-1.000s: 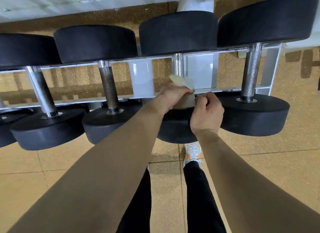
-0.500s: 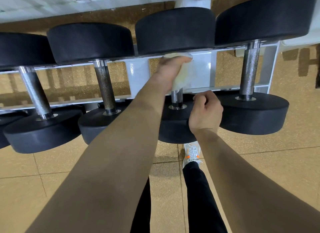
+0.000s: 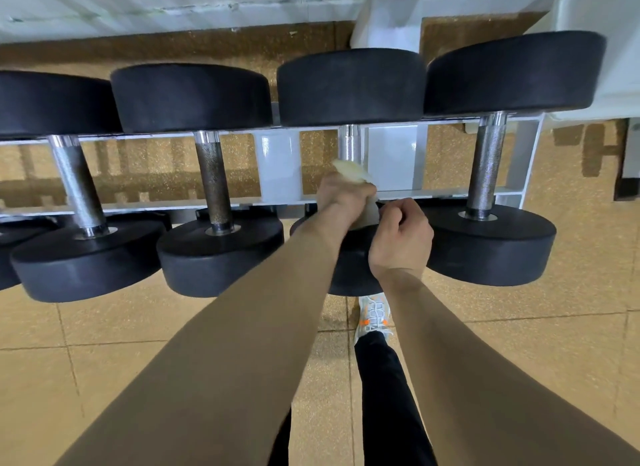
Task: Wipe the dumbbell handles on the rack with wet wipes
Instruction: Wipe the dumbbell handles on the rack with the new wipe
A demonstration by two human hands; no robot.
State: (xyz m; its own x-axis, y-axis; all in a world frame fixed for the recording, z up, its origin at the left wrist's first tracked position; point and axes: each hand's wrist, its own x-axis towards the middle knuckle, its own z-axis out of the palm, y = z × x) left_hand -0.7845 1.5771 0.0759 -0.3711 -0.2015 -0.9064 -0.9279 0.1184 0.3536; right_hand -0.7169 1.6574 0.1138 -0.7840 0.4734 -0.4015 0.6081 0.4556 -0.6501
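Four dumbbells (image 3: 190, 98) are seen whole, laid side by side across one white rack (image 3: 280, 167), and a fifth dumbbell (image 3: 4, 257) is cut off by the left edge. Each has two black round heads joined by one metal handle. Three of the four handles are bright and one, the second from the left, is darker and brownish. One wet wipe (image 3: 351, 170) and one pale shoe (image 3: 374, 316) with orange marks are counted, along with two black trouser legs.

A floor (image 3: 104, 361) of tan speckled tiles is spread under the rack, and a white wall (image 3: 173, 1) is seen along the top.

Both bare forearms are stretched forward to the third dumbbell (image 3: 349, 87) from the left. Its handle (image 3: 349, 143) is gripped low down by the left hand (image 3: 341, 197), with the wipe wrapped between palm and metal. One end of the wipe is left sticking up above the knuckles. The right hand (image 3: 401, 237) is held just beside the left, fingers curled, over the near head of the same dumbbell. Whether the wipe's lower end is pinched by it cannot be told.
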